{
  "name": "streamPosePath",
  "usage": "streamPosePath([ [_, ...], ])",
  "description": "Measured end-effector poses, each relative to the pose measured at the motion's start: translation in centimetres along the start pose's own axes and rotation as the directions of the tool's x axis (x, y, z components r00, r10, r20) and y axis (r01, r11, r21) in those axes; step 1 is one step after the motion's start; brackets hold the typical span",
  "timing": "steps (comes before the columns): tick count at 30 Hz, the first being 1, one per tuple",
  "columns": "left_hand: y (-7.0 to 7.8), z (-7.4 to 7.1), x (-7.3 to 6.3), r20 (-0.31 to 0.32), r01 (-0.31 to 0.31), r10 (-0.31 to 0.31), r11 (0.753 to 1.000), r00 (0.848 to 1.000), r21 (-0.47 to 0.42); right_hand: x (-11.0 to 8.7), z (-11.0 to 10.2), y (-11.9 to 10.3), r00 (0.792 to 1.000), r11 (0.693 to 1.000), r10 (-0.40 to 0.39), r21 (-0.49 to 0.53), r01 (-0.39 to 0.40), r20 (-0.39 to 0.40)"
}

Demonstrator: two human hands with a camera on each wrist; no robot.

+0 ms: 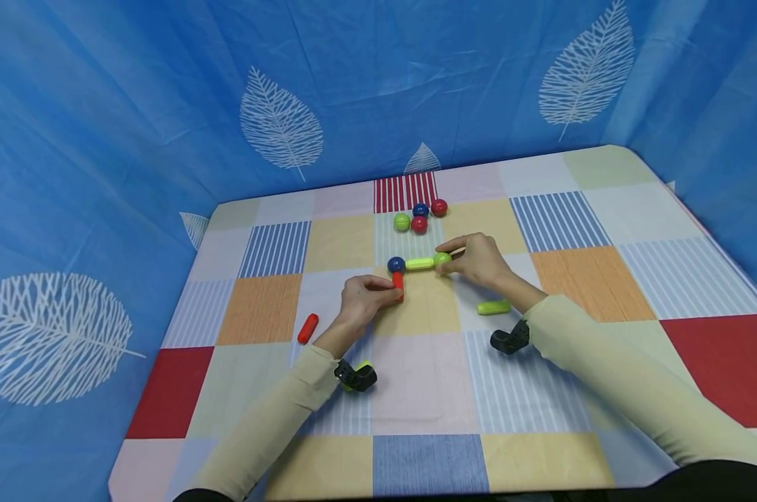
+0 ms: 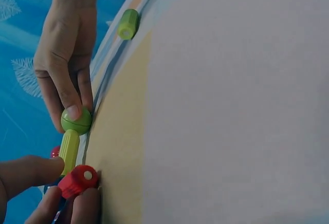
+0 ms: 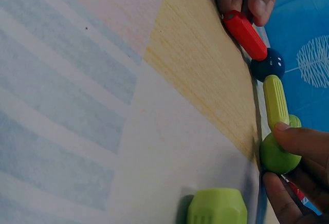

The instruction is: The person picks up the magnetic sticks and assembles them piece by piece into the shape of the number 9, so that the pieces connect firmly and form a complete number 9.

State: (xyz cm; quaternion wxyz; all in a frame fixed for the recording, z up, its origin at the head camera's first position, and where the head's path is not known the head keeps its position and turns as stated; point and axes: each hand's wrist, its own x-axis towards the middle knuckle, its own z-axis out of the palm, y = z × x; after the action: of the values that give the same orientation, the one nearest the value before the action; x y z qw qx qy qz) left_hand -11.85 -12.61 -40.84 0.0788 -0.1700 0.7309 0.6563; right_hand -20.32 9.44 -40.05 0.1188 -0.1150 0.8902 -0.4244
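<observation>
A red rod (image 1: 398, 282), a blue ball (image 1: 396, 265), a yellow rod (image 1: 419, 263) and a green ball (image 1: 442, 259) stand joined in a bent chain on the patchwork cloth. My left hand (image 1: 364, 300) pinches the red rod near its free end, which shows a pale round spot in the left wrist view. Fingers and thumb of my right hand (image 1: 479, 261) grip the green ball at the chain's other end. Between the hands, the yellow rod (image 3: 276, 99) links the blue ball (image 3: 268, 64) to the green ball (image 3: 280, 153), seen clearly in the right wrist view.
Behind the chain sit a loose green ball (image 1: 401, 222), a blue ball (image 1: 420, 210) and two red balls (image 1: 419, 224). A red rod (image 1: 307, 328) lies left, a green rod (image 1: 494, 307) right. A yellow-green piece (image 1: 364, 364) is partly hidden under the left wrist camera.
</observation>
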Motion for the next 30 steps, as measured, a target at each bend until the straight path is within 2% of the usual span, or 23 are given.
streamPosePath([
  [3, 0.2, -0.3, 0.2, 0.009, -0.065, 0.065, 0.997, 0.998, 0.030, 0.0, 0.0, 0.0, 1.000, 1.000, 0.001, 0.001, -0.001, 0.001],
  [5, 0.7, -0.7, 0.7, -0.004, -0.168, 0.170, 0.981, 0.986, 0.096, 0.0, 0.0, 0.0, 1.000, 1.000, -0.001, 0.007, 0.001, 0.003],
  [7, 1.9, -1.2, 1.9, -0.017, -0.281, 0.290, 0.938, 0.957, 0.205, 0.0, 0.0, 0.0, 1.000, 1.000, -0.001, 0.013, 0.001, 0.005],
  [10, 4.1, -1.6, 4.8, 0.011, -0.420, 0.444, 0.839, 0.896, 0.345, -0.1, -0.1, 0.1, 1.000, 1.000, 0.000, 0.021, 0.000, 0.001],
  [11, 4.8, -1.6, 5.9, 0.038, -0.445, 0.468, 0.809, 0.883, 0.384, -0.1, -0.1, 0.2, 1.000, 1.000, 0.001, 0.022, -0.001, -0.001],
  [13, 5.9, -1.6, 8.1, 0.104, -0.477, 0.481, 0.771, 0.870, 0.423, -0.1, 0.0, 0.2, 1.000, 1.000, 0.003, 0.027, -0.003, -0.006],
  [16, 6.5, -1.4, 10.6, 0.209, -0.480, 0.435, 0.741, 0.876, 0.469, -0.3, 0.3, 0.1, 1.000, 0.999, 0.009, 0.044, -0.009, -0.003],
  [20, 6.3, -0.6, 12.4, 0.289, -0.452, 0.350, 0.743, 0.891, 0.494, -0.3, 0.5, 0.3, 1.000, 0.998, 0.008, 0.066, -0.008, 0.004],
  [25, 5.9, 0.5, 13.4, 0.309, -0.449, 0.334, 0.751, 0.891, 0.484, -0.3, 0.3, 0.6, 1.000, 0.998, -0.001, 0.064, 0.001, -0.014],
  [28, 5.7, 1.2, 13.8, 0.290, -0.448, 0.345, 0.743, 0.893, 0.496, -0.3, 0.1, 0.8, 1.000, 0.998, 0.007, 0.063, -0.006, -0.016],
  [30, 5.6, 1.3, 13.9, 0.266, -0.433, 0.343, 0.748, 0.901, 0.503, -0.3, 0.0, 0.9, 1.000, 0.998, 0.013, 0.063, -0.012, -0.016],
])
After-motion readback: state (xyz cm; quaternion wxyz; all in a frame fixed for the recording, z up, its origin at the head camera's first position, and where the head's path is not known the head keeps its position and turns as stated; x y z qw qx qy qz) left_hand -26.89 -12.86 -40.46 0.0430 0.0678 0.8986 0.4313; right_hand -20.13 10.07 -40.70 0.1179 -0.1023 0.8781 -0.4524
